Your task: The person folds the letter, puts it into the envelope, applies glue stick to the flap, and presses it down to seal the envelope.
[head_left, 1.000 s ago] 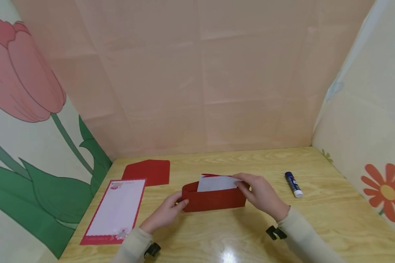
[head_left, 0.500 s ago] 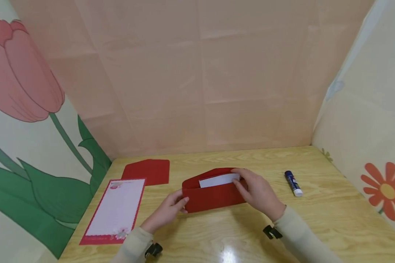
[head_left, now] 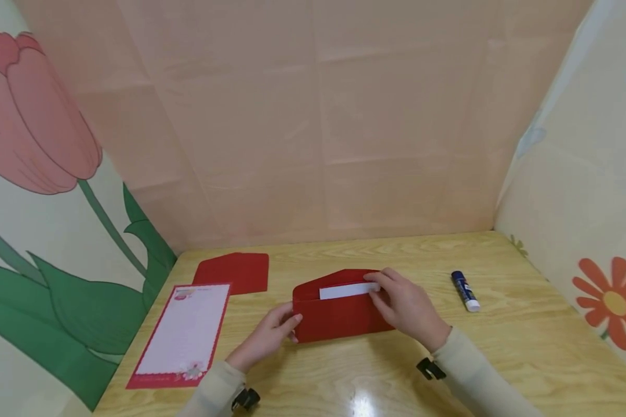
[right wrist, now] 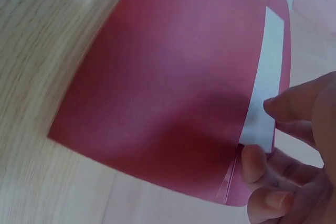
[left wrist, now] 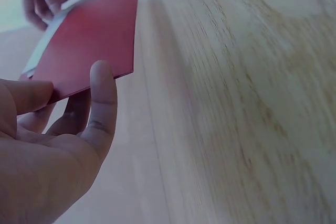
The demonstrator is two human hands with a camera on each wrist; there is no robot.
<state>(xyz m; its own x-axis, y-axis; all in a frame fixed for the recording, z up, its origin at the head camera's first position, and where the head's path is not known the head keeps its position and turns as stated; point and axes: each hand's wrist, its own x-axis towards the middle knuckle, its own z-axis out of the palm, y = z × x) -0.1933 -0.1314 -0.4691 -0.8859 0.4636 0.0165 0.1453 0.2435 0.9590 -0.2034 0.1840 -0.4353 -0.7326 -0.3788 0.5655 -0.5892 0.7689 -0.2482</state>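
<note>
A red envelope [head_left: 339, 319] is held up over the wooden table with its flap [head_left: 339, 280] raised at the back. My left hand [head_left: 266, 337] grips its left end, thumb on the front and fingers behind, as the left wrist view also shows. A folded white paper [head_left: 346, 290] stands mostly inside the envelope, only a narrow strip showing above the pocket edge. At the right end of that strip my right hand [head_left: 409, 307] pinches the paper [right wrist: 265, 85] between thumb and fingers. Its other fingertips lie near the envelope's corner in the right wrist view.
Left of the hands lies a pink-bordered sheet of letter paper [head_left: 185, 330], overlapping a second red envelope [head_left: 237, 273]. A glue stick [head_left: 465, 291] lies to the right on the table [head_left: 532, 341]. Walls with painted flowers stand at both sides, a pinkish sheet behind.
The white paper has sunk deeper into the envelope, leaving a thinner strip visible. The envelope has tilted so its raised flap shows more. Both hands stay at its ends.
</note>
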